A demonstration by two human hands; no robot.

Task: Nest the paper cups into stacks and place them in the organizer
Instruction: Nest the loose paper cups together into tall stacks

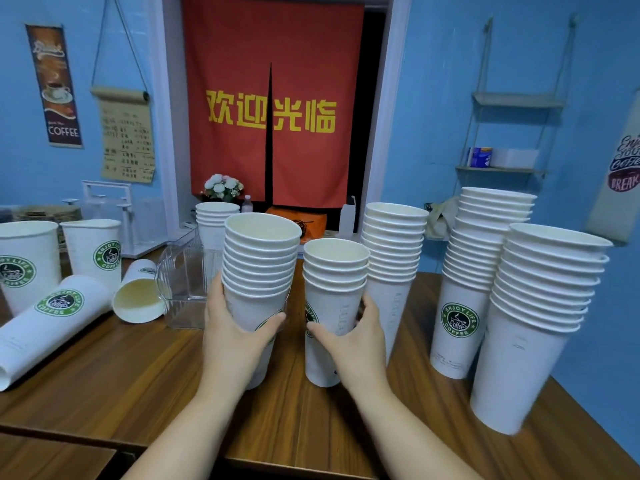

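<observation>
A: So, from the head view, how many stacks of paper cups are there?

B: Six. The left grip (239, 327) is curled round the taller held stack (259, 258), roughly ten rims, with the thumb across its front. The right grip (349, 327) is wrapped round the shorter held stack (334, 271), about five rims, just beside the first.

A: And the other four?

B: A third stack (393, 244) stands just beyond the right grip. Two tall stacks stand well to the right of that grip: a rear stack (485, 244) and a leaning near stack (543, 289). A short far stack (216, 220) sits beyond the left grip, at the far end of the clear organizer (183, 282). Whether it is inside, I cannot tell.

A: Any loose cups?

B: Four, all left of the left grip. Two are upright cups (27, 258) (93, 247) and two are lying cups (52, 327) (138, 296), one of them just beside the organizer.

A: How do they look?

B: They are tall and white with rolled rims and cream insides. Several show a round green badge reading ENJOY LIFE COFFEE. Everything stands on the wooden bench (138, 375).
</observation>
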